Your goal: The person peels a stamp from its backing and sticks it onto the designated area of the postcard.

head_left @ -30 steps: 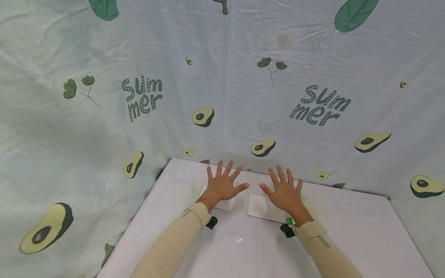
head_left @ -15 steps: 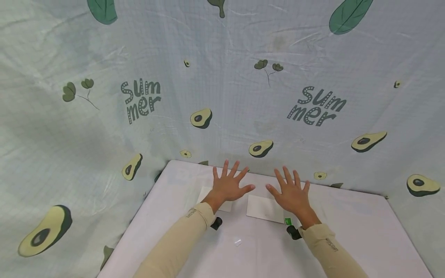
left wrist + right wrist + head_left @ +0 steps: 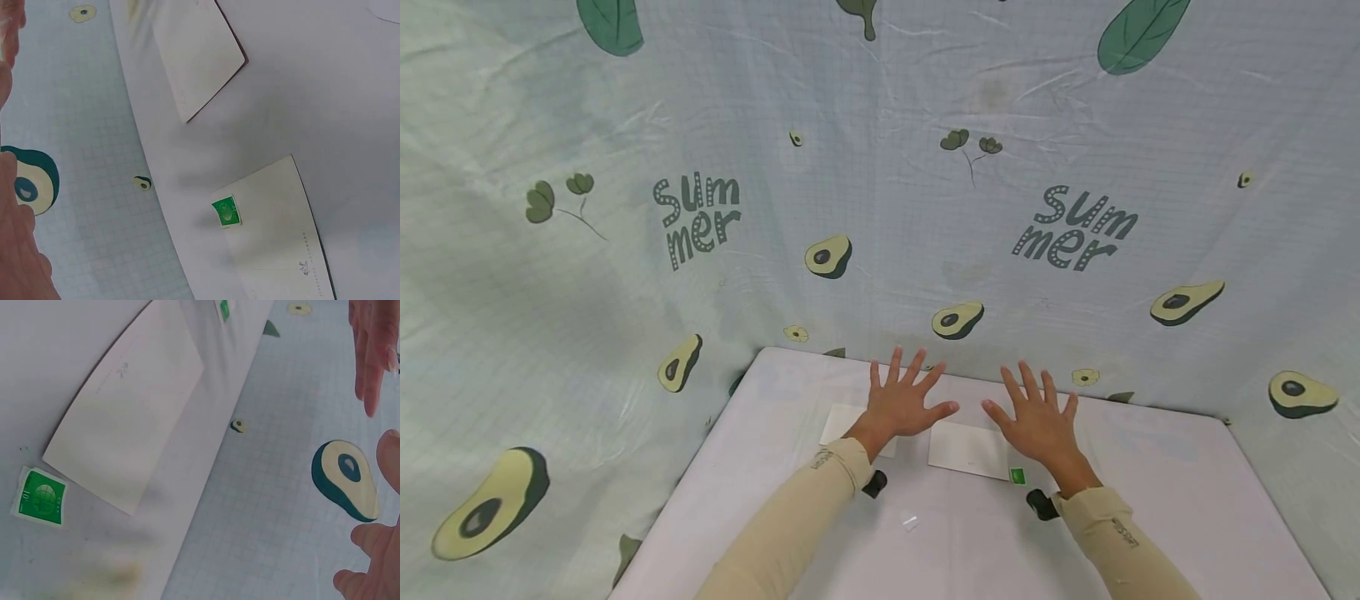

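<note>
My left hand is held over the white table with its fingers spread and nothing in it. To its right my right hand is held the same way, also bare, palm down. Under and beside the left hand lies a pale envelope; in the left wrist view a green stamp sits at its corner. Between the hands lies a second pale envelope, nearest the right hand. Close to that envelope's corner is another green stamp, seen larger in the right wrist view.
A small clear strip lies nearer the front of the table. Dark wrist-camera pieces show beneath the wrists. Behind and at the sides hangs a pale cloth printed with avocados and lettering; it meets the table's back edge.
Both hands have shifted slightly to the right in the head view, fingers still spread. The envelopes, stamps and cloth drift slightly left as the head view turns.
</note>
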